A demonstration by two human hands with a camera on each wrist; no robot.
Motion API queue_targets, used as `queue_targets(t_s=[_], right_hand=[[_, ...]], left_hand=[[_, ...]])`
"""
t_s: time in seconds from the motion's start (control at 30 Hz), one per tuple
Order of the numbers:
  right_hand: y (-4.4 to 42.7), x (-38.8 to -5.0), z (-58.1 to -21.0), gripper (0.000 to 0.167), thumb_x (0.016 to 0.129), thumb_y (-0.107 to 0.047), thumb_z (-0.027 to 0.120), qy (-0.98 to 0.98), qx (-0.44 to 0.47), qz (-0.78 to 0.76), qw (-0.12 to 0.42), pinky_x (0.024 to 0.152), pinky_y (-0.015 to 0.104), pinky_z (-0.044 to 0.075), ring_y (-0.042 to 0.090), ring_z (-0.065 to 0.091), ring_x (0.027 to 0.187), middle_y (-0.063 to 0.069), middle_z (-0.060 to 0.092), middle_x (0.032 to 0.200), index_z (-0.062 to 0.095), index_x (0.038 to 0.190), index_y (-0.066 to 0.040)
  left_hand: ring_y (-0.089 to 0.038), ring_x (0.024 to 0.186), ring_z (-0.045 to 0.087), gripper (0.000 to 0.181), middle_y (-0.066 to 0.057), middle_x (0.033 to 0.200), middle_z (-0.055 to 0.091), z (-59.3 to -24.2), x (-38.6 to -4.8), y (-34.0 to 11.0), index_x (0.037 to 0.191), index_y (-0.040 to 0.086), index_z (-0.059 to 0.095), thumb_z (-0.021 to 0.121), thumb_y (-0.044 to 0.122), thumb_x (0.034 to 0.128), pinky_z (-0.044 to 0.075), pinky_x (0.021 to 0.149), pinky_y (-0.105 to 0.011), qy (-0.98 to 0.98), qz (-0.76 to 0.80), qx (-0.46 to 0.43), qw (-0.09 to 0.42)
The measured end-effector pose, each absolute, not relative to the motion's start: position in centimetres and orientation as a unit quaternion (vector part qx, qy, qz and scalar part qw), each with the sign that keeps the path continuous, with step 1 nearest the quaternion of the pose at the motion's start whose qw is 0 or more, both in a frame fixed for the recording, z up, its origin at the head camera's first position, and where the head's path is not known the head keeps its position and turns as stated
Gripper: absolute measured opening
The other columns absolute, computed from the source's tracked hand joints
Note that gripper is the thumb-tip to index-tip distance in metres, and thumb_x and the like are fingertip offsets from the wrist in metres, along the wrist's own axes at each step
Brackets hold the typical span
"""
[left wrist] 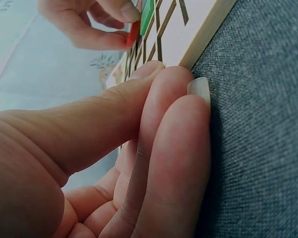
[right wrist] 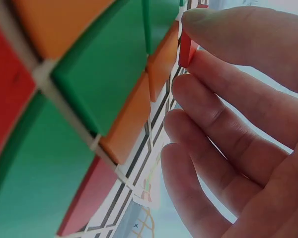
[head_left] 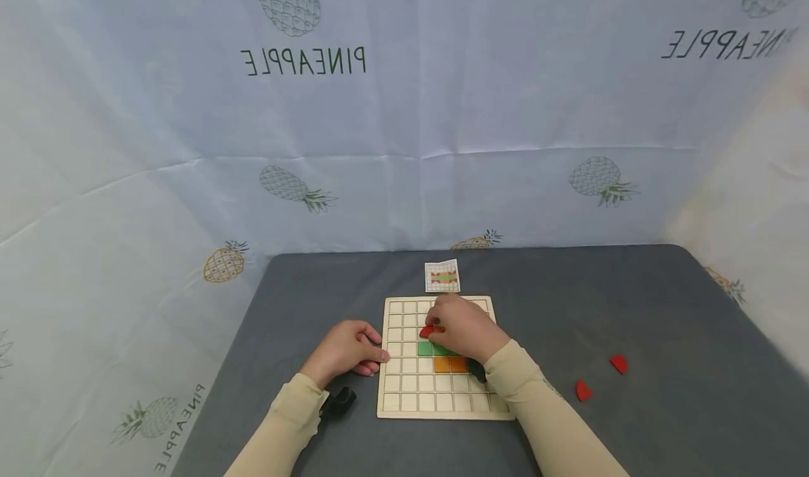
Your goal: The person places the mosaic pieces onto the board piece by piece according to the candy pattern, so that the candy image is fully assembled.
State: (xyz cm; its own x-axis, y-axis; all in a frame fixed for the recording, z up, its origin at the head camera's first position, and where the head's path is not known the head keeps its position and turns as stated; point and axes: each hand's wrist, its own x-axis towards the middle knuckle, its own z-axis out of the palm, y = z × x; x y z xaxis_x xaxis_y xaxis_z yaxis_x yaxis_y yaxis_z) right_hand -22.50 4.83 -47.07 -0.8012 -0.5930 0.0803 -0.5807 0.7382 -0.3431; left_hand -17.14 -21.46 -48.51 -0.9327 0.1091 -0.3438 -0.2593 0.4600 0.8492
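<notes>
A pale wooden grid board [head_left: 398,401] lies flat on the table. My left hand [head_left: 344,350] holds its left edge, thumb on the rim and fingertips against the side, as the left wrist view shows. Over the upper part of the board, my right hand [head_left: 469,326] pinches a small red piece [right wrist: 186,49] between thumb and index finger, the other fingers loosely bent. Green tiles [head_left: 425,349] form a row below it, with orange tiles [head_left: 442,364] under them. In the right wrist view, green tiles [right wrist: 107,69], orange tiles [right wrist: 131,109] and another red piece [right wrist: 87,198] fill grid cells. My right hand hides part of the board.
A small printed pattern card [head_left: 442,277] lies behind the board. Two loose red pieces with a rounded side, one nearer [head_left: 583,390] and one farther [head_left: 619,364], lie to the right on the grey table [head_left: 632,308]. A pineapple-print cloth [head_left: 404,112] hangs behind.
</notes>
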Motion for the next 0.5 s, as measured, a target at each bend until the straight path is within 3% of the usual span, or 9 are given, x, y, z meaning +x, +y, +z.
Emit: queue_targets(t_s=[0.5], right_hand=[[4.71,-22.27,-47.35,0.010,0.092,-0.023,0.089,0.924,-0.335,-0.183,0.006,0.078,0.030,0.059,0.013,0.059,0.091,-0.004,0.069,0.095,0.084,0.099,-0.017]], left_hand=[[-0.016,0.067,0.075,0.038,-0.010,0.083,0.074,-48.42,-17.06,-21.43,0.107,0.003,0.068,0.095,0.018,0.0843,0.067,0.063,-0.034,0.838,0.513,-0.050,0.177]])
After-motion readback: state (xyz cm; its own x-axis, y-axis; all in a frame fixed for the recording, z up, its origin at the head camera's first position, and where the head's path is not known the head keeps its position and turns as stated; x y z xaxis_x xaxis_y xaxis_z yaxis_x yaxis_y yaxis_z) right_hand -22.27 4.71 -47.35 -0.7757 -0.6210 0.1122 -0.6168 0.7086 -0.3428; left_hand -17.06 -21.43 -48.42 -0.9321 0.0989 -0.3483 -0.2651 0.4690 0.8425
